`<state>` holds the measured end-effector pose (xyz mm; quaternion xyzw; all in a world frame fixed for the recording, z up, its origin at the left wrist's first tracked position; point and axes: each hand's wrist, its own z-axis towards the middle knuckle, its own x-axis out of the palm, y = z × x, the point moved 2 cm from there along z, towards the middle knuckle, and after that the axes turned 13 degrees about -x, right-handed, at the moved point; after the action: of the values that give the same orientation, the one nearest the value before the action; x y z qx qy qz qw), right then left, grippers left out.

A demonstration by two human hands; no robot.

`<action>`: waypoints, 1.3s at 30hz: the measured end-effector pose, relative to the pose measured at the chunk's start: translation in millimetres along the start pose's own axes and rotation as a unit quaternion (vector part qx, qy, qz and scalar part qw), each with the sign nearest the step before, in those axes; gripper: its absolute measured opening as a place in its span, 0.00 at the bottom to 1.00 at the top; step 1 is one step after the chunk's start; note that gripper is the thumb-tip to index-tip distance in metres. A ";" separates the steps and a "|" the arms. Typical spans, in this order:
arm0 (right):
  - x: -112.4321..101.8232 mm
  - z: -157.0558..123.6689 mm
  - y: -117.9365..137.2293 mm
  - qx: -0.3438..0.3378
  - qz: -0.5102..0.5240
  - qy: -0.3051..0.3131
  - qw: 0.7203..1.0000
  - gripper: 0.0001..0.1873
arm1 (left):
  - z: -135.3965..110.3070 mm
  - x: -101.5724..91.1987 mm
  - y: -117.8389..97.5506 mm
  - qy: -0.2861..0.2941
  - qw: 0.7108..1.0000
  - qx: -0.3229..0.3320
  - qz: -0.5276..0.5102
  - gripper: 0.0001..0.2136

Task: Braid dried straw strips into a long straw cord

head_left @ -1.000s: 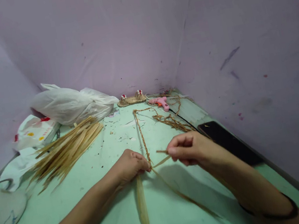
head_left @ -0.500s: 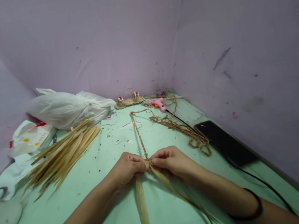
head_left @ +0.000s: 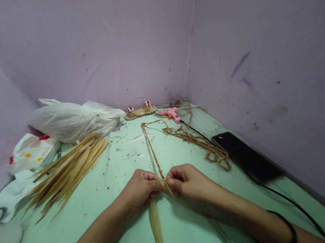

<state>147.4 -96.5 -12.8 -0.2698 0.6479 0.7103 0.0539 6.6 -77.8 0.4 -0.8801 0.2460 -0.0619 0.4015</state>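
Note:
A thin braided cord (head_left: 153, 152) of dried plant fibre runs from the far part of the table straight toward me. At its near end my left hand (head_left: 144, 187) pinches it between thumb and fingers. A wide dried leaf strip (head_left: 157, 231) hangs down from under that hand. Close on the other side, my right hand (head_left: 188, 180) is closed on a second leaf strip (head_left: 190, 208), which trails to the lower right. The fingertips of both hands nearly meet at the braid's loose end, and the exact crossing of the strips is partly hidden.
To the left lies a bundle of dried leaf strips (head_left: 70, 171), with a white plastic bag (head_left: 76, 117) behind it. On the right are coiled braid (head_left: 190, 136), a pink glue gun (head_left: 172, 114), a black phone (head_left: 245, 155) and a black cable (head_left: 284, 198). Woven sandals (head_left: 138, 112) stand against the wall.
Both hands have shifted slightly toward me and to the right along with the braid's end. The strip at my right hand now lies closer under the wrist.

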 end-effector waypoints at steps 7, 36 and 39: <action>-3.6 -0.4 6.8 -0.079 -0.128 -0.012 0.989 0.09 | -0.5 1.7 -1.3 -0.010 1.000 0.024 0.003 0.04; -3.3 7.4 2.7 0.004 0.043 0.017 0.999 0.07 | -3.4 4.4 -2.8 -0.018 1.000 0.013 0.015 0.04; -0.8 0.9 6.8 -0.026 -0.048 -0.033 0.998 0.08 | -4.7 5.8 -2.4 -0.021 0.999 -0.011 0.028 0.04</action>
<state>144.8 -96.5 -6.4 -0.2782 0.6134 0.7321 0.1018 11.2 -82.5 4.8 -0.8782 0.2632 -0.0294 0.3983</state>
